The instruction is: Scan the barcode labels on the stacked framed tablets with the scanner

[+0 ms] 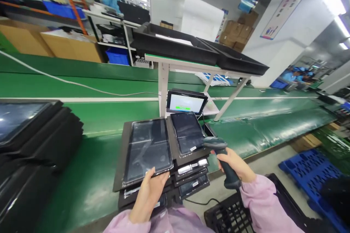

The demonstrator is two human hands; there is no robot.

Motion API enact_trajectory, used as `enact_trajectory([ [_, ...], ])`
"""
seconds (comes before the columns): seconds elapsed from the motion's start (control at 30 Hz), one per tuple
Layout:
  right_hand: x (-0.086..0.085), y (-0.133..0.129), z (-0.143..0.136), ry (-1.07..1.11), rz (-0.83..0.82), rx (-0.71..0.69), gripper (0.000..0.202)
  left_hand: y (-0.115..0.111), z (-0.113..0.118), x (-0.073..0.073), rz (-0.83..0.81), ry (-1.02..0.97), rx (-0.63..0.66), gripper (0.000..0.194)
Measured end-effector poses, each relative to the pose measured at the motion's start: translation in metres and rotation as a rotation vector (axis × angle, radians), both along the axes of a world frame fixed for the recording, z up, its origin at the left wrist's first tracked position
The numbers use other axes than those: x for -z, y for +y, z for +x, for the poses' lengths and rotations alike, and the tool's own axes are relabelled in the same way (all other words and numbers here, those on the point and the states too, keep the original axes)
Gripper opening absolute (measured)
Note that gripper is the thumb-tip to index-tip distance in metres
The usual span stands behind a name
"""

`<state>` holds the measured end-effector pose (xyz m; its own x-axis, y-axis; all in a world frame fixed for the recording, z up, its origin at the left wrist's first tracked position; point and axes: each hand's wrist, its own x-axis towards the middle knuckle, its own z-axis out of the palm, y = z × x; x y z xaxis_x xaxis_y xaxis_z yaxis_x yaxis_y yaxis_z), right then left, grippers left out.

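A pile of black trays (35, 142) lay at the far left of the green counter (90, 185), well apart from the stack of trays (164, 182) at the counter's near edge. On the left of that stack rested a tablet (147, 149) wrapped in clear film. The left hand (149, 193) gripped the tablet's near edge, thumb on top and fingers curled under it. Just right of it, on the same stack, lay a second tablet (187, 133), and behind the stack stood a small monitor (186, 102) showing a green bar. Right of the stack, the right hand (235, 165) had its fingers clenched around the handle of a barcode scanner (218, 149), whose head hung over the second tablet's right edge. Farthest right sat a blue pallet (311, 171) on the floor.
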<state>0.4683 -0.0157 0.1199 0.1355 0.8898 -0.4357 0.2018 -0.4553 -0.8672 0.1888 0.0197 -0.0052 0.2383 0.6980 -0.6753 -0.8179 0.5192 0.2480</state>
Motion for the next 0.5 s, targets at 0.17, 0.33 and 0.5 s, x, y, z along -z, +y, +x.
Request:
enact_trajectory([
  [0.17, 0.004, 0.004, -0.019, -0.138, -0.080, -0.092, 0.033, -0.029, -0.033, 0.005, -0.030, 0.106, 0.532, 0.037],
  [0.33, -0.002, 0.004, -0.021, -0.289, -0.098, -0.232, 0.021, -0.039, -0.069, -0.001, -0.009, 0.188, 0.509, 0.033],
  [0.5, -0.005, 0.003, -0.018, -0.327, -0.094, -0.232, 0.020, -0.039, -0.099, 0.001, 0.006, 0.214, 0.414, 0.033],
])
